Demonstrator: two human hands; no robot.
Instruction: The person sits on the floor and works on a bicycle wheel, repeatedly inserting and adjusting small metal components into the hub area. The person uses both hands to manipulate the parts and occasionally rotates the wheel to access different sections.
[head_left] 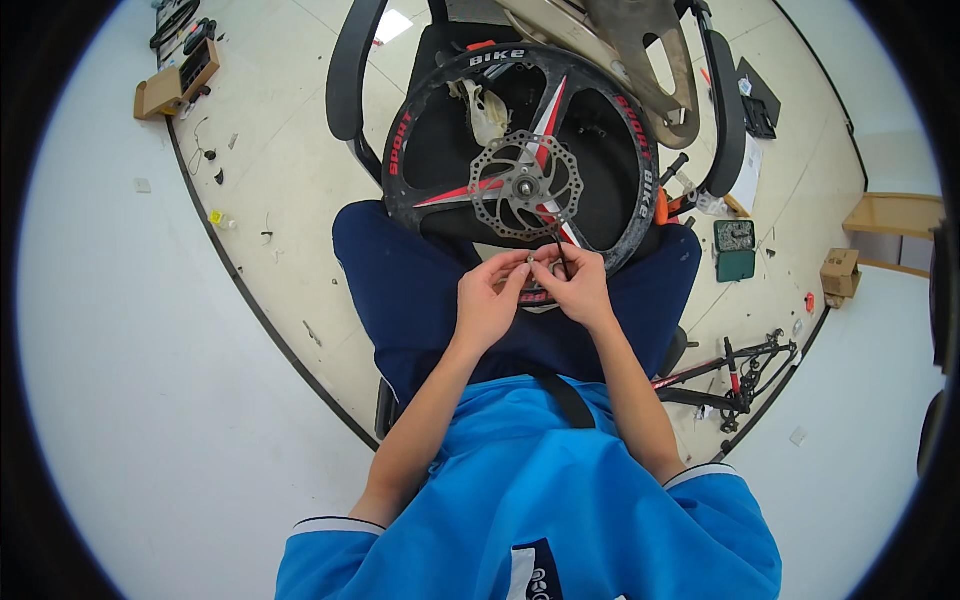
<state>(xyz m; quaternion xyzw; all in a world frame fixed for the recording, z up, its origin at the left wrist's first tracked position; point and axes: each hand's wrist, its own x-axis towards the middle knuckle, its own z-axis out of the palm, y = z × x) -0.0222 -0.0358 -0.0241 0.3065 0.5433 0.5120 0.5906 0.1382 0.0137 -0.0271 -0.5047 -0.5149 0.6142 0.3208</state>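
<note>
A black bicycle wheel (638,214) with broad red, white and black spokes rests across my lap and the chair in front of me. A wavy-edged brake disc (483,205) surrounds its hub (526,188). Over the near rim, my left hand (488,300) and my right hand (578,288) meet, both closed, thumbs and fingertips pinching. Between the fingertips is a small metallic part (531,261), too small to name. A thin dark rod (560,250), perhaps a hex key, sticks up from the fingers of my right hand toward the disc.
Around the wheel is a black armchair (345,75) with a beige metal piece (660,95) at its far side. On the floor at right lie an open green case (735,265) and a bicycle frame (690,397). Cardboard boxes stand at far left (158,95) and right (840,272).
</note>
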